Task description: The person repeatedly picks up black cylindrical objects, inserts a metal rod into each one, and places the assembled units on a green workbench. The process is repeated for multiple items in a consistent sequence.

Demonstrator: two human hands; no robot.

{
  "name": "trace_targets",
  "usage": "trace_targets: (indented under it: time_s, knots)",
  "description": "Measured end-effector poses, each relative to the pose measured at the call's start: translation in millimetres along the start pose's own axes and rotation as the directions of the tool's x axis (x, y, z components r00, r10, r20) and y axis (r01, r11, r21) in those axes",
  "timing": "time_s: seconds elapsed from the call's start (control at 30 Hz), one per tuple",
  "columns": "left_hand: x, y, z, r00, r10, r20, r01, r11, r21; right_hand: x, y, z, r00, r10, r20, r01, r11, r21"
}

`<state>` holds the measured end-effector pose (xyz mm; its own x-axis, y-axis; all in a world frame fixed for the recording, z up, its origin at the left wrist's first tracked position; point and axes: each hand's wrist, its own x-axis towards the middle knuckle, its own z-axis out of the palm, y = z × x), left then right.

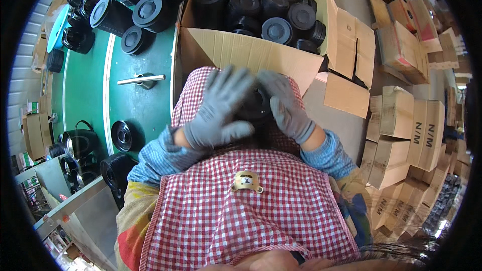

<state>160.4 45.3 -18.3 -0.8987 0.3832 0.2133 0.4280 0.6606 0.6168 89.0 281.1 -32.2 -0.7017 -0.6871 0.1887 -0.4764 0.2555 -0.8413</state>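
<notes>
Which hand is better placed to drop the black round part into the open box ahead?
Right, probably. The right hand wraps the black round part from the side nearer the cardboard box. The left hand lies splayed, blurred, over its other side, seemingly just pressing, not gripping.

Both hands, the left hand and the right hand, wear grey gloves, with blue cuffs behind them. The round part between them is black. The apron is red-and-white gingham (a small tan bear patch sits on it). The cardboard box is brown, its parts black. The counter is green.
</notes>
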Motion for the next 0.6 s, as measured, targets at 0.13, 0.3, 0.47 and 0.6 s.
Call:
trace_targets:
  time_s: [0.13, 0.3, 0.47, 0.6]
  knots:
    - [10, -50, 0, 0.953, -0.3, -0.031, 0.301, 0.937, 0.176, -14, -20, 6, 0.93, -0.304, 0.207, 0.313, 0.95, -0.012]
    - [5, -9, 4, 0.995, -0.041, 0.087, 0.032, 0.995, 0.097, -16, 7, 4, 0.981, -0.168, 0.098, 0.182, 0.971, -0.157]
    - [4, -24, -4, 0.998, -0.04, 0.046, 0.033, 0.989, 0.144, -11, 4, -8, 0.974, -0.094, 0.205, 0.11, 0.992, -0.067]
    - [13, -60, -9, 0.956, -0.262, 0.131, 0.203, 0.914, 0.35, -23, -24, -4, 0.878, -0.229, 0.421, 0.252, 0.968, 0.001]
